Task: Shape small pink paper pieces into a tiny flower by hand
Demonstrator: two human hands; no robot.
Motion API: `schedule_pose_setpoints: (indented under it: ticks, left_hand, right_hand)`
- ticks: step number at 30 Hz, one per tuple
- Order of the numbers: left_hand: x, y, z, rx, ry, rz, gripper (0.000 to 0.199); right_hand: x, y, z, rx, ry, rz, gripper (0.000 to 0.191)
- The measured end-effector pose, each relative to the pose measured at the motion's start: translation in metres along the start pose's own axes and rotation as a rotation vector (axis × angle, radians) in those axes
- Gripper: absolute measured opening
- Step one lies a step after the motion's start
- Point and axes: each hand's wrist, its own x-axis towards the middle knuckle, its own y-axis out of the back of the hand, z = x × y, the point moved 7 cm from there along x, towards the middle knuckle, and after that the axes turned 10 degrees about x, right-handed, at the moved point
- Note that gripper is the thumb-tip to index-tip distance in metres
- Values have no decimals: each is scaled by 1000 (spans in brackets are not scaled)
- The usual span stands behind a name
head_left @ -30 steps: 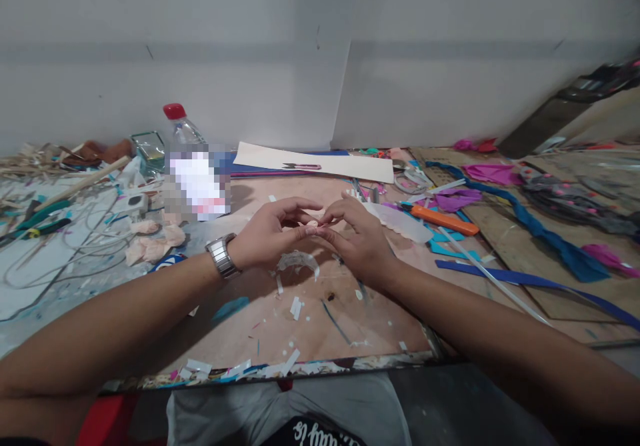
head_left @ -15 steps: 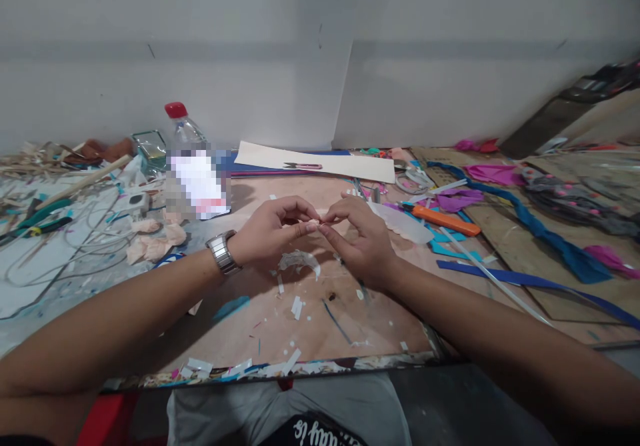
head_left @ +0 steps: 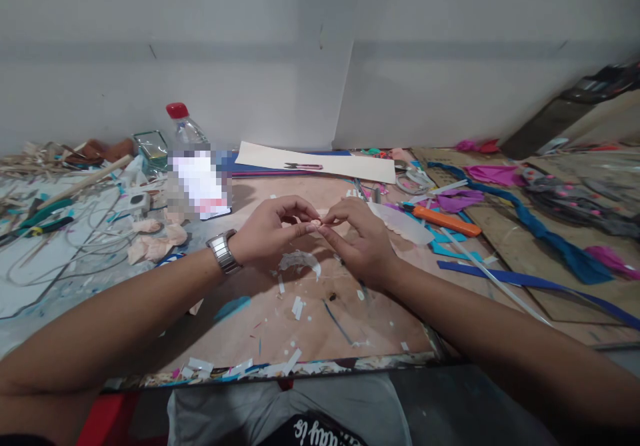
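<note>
A small pale-pink piece [head_left: 315,223] sits between my fingertips at mid-table; it is too small to tell its kind. My left hand [head_left: 277,225], with a metal watch [head_left: 223,251] on its wrist, pinches the piece between thumb and fingers. From the other side, my right hand [head_left: 361,238] grips it with thumb and forefinger. Both hands are raised a little above the wooden tabletop [head_left: 320,326]. Below them lies a whitish, crescent-shaped smear [head_left: 301,263]. Just beyond my right hand is a translucent white sheet [head_left: 407,223] with a scalloped edge.
An orange utility knife [head_left: 447,221] and blue strips [head_left: 505,274] lie to the right. Thread snips [head_left: 303,166] rest on cream card [head_left: 350,168] at the back. At the left are a blurred phone [head_left: 203,186], a red-capped bottle [head_left: 185,123], peach scraps [head_left: 157,243] and pliers [head_left: 45,223].
The fingers have shifted very slightly around the pale-pink piece, and a little more of it shows. Both arms stay in nearly the same place.
</note>
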Motion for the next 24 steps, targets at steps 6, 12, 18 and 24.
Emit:
schedule_pose_setpoints:
  ticks: [6, 12, 18, 24]
  left_hand:
    - [-1, -1, -4, 22, 34, -20, 27]
    - [-2, -1, 3, 53, 2, -1, 26]
    - [-3, 0, 8, 114, -41, 14, 21]
    - [-3, 0, 9, 159, -70, 3, 18]
  right_hand:
    - [-1, 0, 2, -38, -30, 2, 9]
    - [-2, 1, 3, -40, -26, 9, 10]
    - [-2, 1, 6, -38, -53, 13, 15]
    - [-3, 1, 10, -19, -78, 30, 19]
